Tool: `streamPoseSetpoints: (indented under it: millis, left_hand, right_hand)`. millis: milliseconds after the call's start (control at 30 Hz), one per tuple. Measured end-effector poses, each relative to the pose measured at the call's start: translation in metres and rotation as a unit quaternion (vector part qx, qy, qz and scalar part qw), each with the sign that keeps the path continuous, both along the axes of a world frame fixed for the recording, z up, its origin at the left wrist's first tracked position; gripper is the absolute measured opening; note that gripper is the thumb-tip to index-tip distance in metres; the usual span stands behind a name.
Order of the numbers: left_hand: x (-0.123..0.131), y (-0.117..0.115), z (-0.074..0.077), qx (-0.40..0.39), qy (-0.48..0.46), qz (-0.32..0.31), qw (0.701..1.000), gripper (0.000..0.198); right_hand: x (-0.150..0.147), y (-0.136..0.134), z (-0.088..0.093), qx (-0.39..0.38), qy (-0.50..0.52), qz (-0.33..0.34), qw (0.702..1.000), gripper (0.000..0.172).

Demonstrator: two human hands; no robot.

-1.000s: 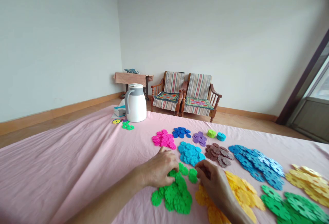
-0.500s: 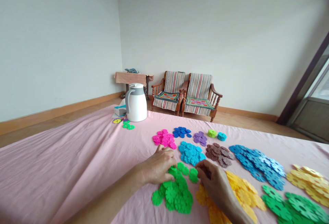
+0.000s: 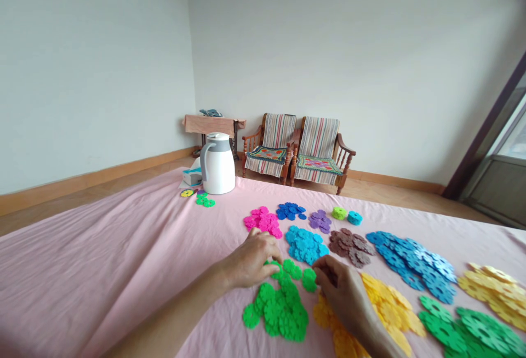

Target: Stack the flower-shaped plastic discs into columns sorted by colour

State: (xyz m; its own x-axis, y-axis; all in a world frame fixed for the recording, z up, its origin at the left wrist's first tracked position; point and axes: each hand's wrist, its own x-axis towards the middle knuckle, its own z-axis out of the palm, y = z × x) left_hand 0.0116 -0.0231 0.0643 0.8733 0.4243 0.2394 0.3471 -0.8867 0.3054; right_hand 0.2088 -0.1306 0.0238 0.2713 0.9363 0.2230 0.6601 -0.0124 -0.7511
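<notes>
A pile of bright green snowflake discs point(image 3: 279, 309) lies on the pink cloth point(image 3: 123, 270) in front of me. My left hand point(image 3: 250, 259) rests on the pile's far end, fingers curled down onto the discs. My right hand point(image 3: 343, 292) sits just right of the pile, over the edge of a yellow disc pile point(image 3: 390, 309), fingers curled beside a single green disc point(image 3: 309, 279). What each hand holds under its fingers is hidden.
Further piles lie beyond: pink point(image 3: 263, 221), cyan point(image 3: 304, 244), brown point(image 3: 349, 246), dark blue point(image 3: 290, 211), purple point(image 3: 319, 220), blue point(image 3: 415, 262), yellow point(image 3: 493, 287), dark green point(image 3: 468, 328). A white jug point(image 3: 217, 171) stands far left. Two armchairs point(image 3: 298, 152) are behind.
My left hand has lifted slightly and shifted back off the green pile's near part, uncovering more discs. My right hand has barely moved.
</notes>
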Motion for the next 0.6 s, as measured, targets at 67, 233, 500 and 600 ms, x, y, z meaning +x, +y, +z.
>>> streamPoseSetpoints:
  millis: [67, 233, 500, 600]
  left_hand:
    - [-0.0019, -0.0010, 0.0000, 0.010, 0.014, 0.000, 1.000, 0.018]
    - [-0.0021, -0.0042, -0.0020, 0.031, 0.054, 0.007, 0.998, 0.023]
    - [0.0018, -0.0019, -0.0065, 0.018, 0.043, 0.008, 0.999, 0.007]
    - [0.0021, -0.0015, -0.0052, 0.019, 0.020, 0.007, 1.000, 0.004]
  right_hand:
    - [0.0000, 0.0002, -0.0004, 0.001, -0.002, 0.000, 1.000, 0.025]
    - [-0.0007, 0.0005, 0.0001, 0.002, 0.013, 0.004, 1.000, 0.025]
    - [-0.0002, 0.0003, -0.0028, 0.008, 0.018, 0.004, 1.000, 0.024]
    - [0.0007, 0.0005, -0.0039, 0.008, 0.011, 0.004, 1.000, 0.024]
